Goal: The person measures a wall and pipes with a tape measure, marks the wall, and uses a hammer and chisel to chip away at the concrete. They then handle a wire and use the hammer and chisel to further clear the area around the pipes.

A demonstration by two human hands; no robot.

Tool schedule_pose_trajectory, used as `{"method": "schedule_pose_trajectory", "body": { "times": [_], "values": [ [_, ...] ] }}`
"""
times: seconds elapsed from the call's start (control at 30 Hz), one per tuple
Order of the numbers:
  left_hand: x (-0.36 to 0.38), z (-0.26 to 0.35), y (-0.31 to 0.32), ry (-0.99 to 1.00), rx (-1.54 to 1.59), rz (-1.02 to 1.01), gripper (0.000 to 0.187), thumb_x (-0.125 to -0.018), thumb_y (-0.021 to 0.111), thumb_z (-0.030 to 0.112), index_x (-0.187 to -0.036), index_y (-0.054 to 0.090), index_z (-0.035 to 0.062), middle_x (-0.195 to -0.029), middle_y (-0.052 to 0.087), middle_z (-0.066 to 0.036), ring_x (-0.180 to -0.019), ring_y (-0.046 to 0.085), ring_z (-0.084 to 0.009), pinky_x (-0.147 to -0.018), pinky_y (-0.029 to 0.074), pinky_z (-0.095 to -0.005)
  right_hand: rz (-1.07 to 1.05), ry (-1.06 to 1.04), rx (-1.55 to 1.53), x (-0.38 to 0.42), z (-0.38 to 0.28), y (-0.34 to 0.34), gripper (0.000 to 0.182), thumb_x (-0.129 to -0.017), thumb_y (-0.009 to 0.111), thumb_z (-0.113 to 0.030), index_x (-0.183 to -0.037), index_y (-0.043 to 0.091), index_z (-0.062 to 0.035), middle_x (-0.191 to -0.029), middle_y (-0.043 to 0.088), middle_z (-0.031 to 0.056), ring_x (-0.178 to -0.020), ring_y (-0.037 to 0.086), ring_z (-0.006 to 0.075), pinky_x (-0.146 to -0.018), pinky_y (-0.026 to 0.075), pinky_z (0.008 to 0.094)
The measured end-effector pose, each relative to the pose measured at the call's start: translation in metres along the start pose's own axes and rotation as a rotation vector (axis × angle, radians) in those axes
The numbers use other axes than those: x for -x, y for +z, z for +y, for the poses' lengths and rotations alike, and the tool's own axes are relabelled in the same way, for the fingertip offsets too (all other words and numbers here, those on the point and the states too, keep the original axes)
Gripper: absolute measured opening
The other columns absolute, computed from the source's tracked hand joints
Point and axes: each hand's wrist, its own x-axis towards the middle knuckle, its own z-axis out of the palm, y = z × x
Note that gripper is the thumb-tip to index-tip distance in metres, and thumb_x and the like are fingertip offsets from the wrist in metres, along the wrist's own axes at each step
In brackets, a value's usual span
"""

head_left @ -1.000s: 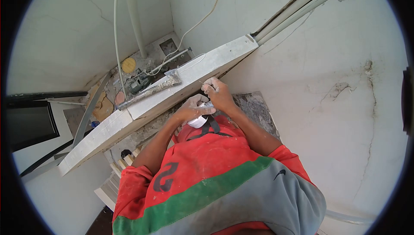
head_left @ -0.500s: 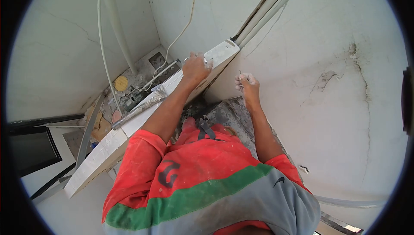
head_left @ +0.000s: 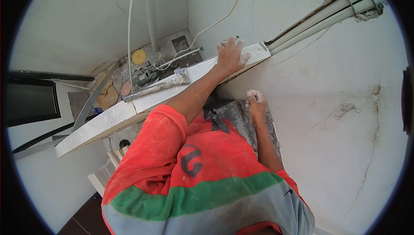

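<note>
My left hand (head_left: 231, 56), dusty and with a ring on one finger, reaches over the far end of a white block ledge (head_left: 159, 98). Its fingers are spread, the thumb standing apart on the near side; a small dark spot shows by one fingertip, too small to name. My right hand (head_left: 257, 101), coated in white powder, is closed in a pinch below the ledge, near the right wall. From its fingertips pokes a small thin nail-like piece (head_left: 248, 88), pointing up.
A metal-looking tube (head_left: 157, 87) lies along the ledge. Behind it are a grey power tool (head_left: 146, 77), a yellow round cover (head_left: 139, 57), rubble and a loose white cable (head_left: 202, 30). Pipes (head_left: 319, 19) run in a groove in the cracked wall (head_left: 345, 148).
The view has turned, so the ledge and both hands sit further right. My left hand has gone from curled to spread near the ledge's end. My right hand keeps its pinch.
</note>
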Motion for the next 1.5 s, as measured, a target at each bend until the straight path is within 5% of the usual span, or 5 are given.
{"method": "schedule_pose_trajectory", "body": {
  "times": [0.3,0.5,0.7,0.93,1.5],
  "values": [
    [0.133,-0.031,-0.141,0.023,0.044,-0.560,0.026,-0.083,0.059,0.010,-0.108,0.064,0.0074,-0.098,0.067,-0.011,-0.087,0.061,-0.0297,-0.076,0.039,-0.0438,-0.609,-0.235,0.374,0.011,-0.064,0.078,0.016,-0.081,0.072,-0.012,-0.087,0.067,0.0017,-0.074,0.063,0.0075,-0.065,0.056,0.0119,-0.060,0.046,0.0288],
    [0.209,-0.070,-0.193,-0.474,0.247,-0.239,0.016,-0.091,0.055,0.012,-0.103,0.062,0.0023,-0.082,0.068,-0.011,-0.072,0.065,-0.0252,-0.066,0.046,-0.0389,-0.710,-0.473,0.348,0.010,-0.056,0.166,0.031,-0.089,0.068,-0.020,-0.111,0.062,0.0006,-0.075,0.064,0.0077,-0.055,0.058,0.0111,-0.051,0.049,0.0264],
    [0.268,-0.061,-0.207,-0.875,0.538,0.271,0.021,-0.100,0.050,0.017,-0.101,0.060,-0.0009,-0.075,0.063,-0.005,-0.072,0.059,-0.0116,-0.066,0.048,-0.0303,-0.948,0.193,0.242,0.034,-0.091,0.239,0.057,-0.091,0.063,-0.020,-0.140,0.039,-0.0025,-0.077,0.065,0.0176,-0.056,0.066,0.0223,-0.040,0.050,0.0329],
    [0.297,-0.057,-0.211,-0.954,0.599,0.132,0.024,-0.101,0.050,0.024,-0.092,0.057,0.0030,-0.067,0.055,-0.002,-0.055,0.050,-0.0076,-0.053,0.040,-0.0237,-0.724,0.187,-0.025,0.047,-0.064,0.250,0.033,-0.090,0.063,-0.021,-0.114,0.059,0.0010,-0.082,0.065,0.0150,-0.060,0.067,0.0218,-0.048,0.057,0.0320],
    [0.145,-0.034,-0.178,-0.157,0.471,0.205,0.010,-0.088,0.058,0.004,-0.095,0.063,-0.0018,-0.081,0.058,-0.012,-0.078,0.054,-0.0267,-0.074,0.043,-0.0369,-0.810,-0.137,-0.480,0.048,-0.176,0.047,0.061,-0.092,0.064,-0.019,-0.136,0.026,0.0001,-0.093,0.064,0.0161,-0.067,0.065,0.0170,-0.054,0.056,0.0273]
  ]
}}
